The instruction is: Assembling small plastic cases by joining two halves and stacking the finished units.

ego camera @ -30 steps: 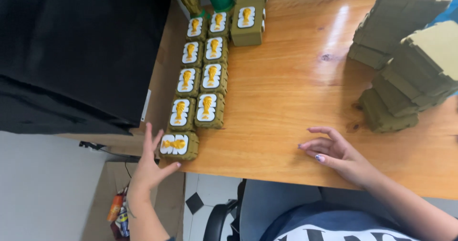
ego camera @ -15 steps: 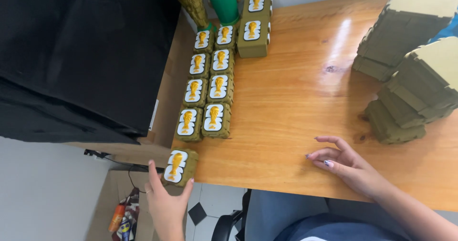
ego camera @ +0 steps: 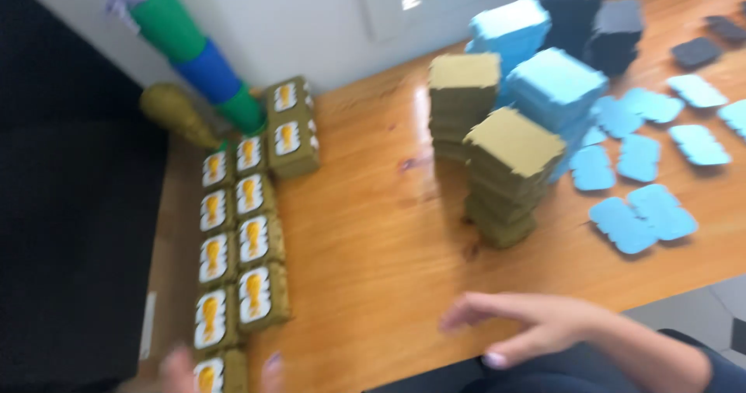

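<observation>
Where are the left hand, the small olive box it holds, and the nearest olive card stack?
left hand (ego camera: 180, 368): head view, on the blurred fingers at the bottom edge.
small olive box (ego camera: 210, 376): head view, on its white and yellow top.
olive card stack (ego camera: 509, 171): head view, on its side.

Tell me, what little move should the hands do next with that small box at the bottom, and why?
Probably slide the small olive box up against the left row of matching boxes. The left hand is around it at the table edge, just below that row's last box, so a short push would line it up. The right hand hovers empty nearby. The picture is blurred, so the grip is unclear.
</observation>
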